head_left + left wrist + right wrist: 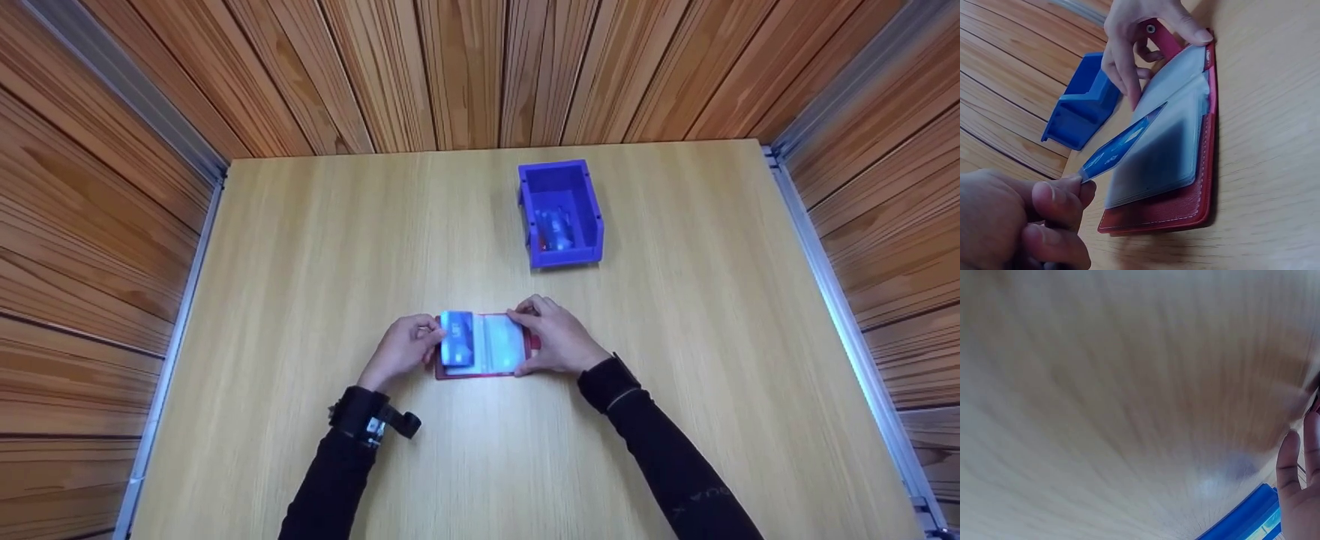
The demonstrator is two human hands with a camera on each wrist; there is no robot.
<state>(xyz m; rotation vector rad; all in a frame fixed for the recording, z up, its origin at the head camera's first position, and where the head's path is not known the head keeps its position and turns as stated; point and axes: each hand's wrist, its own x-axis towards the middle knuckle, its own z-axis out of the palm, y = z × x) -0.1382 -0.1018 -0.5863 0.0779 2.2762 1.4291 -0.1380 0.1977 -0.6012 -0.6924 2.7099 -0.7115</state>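
Observation:
A red card holder (1157,218) lies spread on the table, its clear plastic sleeves (504,343) facing up. Over the left-hand sleeves is a blue card (1120,147), tilted, its far end right at the plastic. My left hand (401,349) pinches the card's near end between thumb and fingers. At the other side, my right hand (556,337) grips the right cover, thumb on the near corner and fingers at the far edge. A red strap with a metal snap (1151,29) sticks out beneath that hand. The right wrist view catches only part of the right hand (1300,506) at its edge.
Beyond the hands, toward the back of the table, stands a blue-purple plastic bin (566,259) with shiny blue items (555,229) inside. Wood-panelled walls (465,75) with metal corner posts border the wooden table (337,240) at the back and sides.

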